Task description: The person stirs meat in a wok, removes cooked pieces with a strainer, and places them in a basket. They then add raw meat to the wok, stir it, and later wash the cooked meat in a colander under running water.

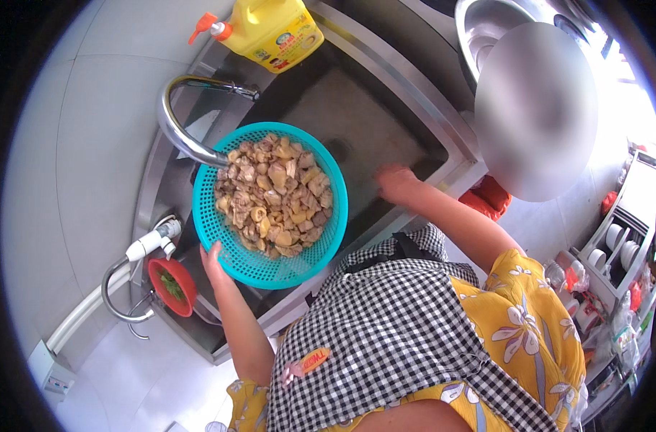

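A teal plastic colander (336, 227) full of chopped meat pieces (274, 200) is tilted over the stainless steel sink. My left hand (214, 264) grips its near left rim, the thumb on the inside and the fingers hidden beneath. The chrome gooseneck faucet (171, 116) ends just above the meat at the colander's upper left. Apart from the colander, my right hand (397, 183) is over the near right part of the sink basin (355, 108). Its fingers point down and away and are mostly hidden, so its grip is unclear.
A yellow jug (276, 38) with an orange pump stands at the sink's far side. At left, a red bowl (187, 305) holding green leaves sits beside a white-bodied tap (147, 244). A metal basin (468, 32) and a red bag (487, 198) are at right, before a dish drawer (619, 245).
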A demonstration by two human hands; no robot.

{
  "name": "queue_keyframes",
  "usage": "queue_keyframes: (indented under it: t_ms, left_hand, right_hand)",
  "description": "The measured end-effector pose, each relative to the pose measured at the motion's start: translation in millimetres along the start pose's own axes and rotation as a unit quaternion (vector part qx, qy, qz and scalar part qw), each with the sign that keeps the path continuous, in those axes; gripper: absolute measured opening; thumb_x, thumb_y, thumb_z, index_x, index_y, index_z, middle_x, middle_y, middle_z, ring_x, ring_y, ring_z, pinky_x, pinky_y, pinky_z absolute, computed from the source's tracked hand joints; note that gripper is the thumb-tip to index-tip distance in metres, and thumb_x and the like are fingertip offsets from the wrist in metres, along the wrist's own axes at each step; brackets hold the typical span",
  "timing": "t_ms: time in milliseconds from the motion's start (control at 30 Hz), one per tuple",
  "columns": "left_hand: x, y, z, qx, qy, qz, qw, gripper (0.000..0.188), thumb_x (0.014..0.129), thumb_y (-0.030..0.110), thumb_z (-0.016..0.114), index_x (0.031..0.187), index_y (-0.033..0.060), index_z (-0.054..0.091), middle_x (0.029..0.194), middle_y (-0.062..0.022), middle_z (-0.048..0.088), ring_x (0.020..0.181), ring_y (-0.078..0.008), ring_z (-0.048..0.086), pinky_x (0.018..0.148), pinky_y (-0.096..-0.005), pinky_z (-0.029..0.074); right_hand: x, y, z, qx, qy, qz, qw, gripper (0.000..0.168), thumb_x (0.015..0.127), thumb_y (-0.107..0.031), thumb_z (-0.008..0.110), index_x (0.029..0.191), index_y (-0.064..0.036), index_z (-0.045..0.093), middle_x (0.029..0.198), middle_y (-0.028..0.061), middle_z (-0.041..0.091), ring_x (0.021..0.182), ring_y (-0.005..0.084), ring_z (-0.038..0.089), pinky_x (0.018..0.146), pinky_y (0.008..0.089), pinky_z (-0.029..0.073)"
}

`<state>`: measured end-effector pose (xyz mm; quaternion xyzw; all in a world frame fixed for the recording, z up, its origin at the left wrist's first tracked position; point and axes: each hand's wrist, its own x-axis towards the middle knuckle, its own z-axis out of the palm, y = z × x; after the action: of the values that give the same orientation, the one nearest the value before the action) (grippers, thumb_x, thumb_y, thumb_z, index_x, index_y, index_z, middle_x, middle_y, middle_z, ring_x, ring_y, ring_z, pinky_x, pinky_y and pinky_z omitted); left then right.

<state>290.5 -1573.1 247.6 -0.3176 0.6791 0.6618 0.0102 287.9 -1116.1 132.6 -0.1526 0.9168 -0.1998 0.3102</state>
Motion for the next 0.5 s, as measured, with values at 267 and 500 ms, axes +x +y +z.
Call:
queue_keyframes:
  t_ms: [267, 500]
  left_hand:
    - [24.5, -2.1, -12.9, 0.018, -0.019, -0.009, 1.000, 0.048, 0.075, 0.008, 0.065, 0.120, 0.0023, 0.048, 0.100, -0.0110, 0.061, 0.085, -0.0243, 0.061, 0.076, -0.0379, 0.051]
    - [38.3, -9.8, -23.8, 0.016, -0.040, -0.003, 0.999, 0.045, 0.075, 0.008, 0.066, 0.117, 0.0033, 0.050, 0.098, -0.0102, 0.061, 0.083, -0.0231, 0.061, 0.075, -0.0366, 0.051]
  right_hand:
    - [-0.3, 19.7, 26.7, 0.022, 0.011, 0.086, 0.996, 0.032, 0.077, -0.023, 0.056, 0.104, -0.006, 0.063, 0.104, 0.0162, 0.060, 0.101, 0.0341, 0.057, 0.084, 0.0443, 0.049]
    - [0.6, 17.8, 27.3, 0.030, 0.094, 0.072, 0.993, 0.022, 0.075, -0.020, 0.056, 0.082, -0.004, 0.070, 0.094, 0.0171, 0.067, 0.090, 0.0324, 0.065, 0.077, 0.0429, 0.053]
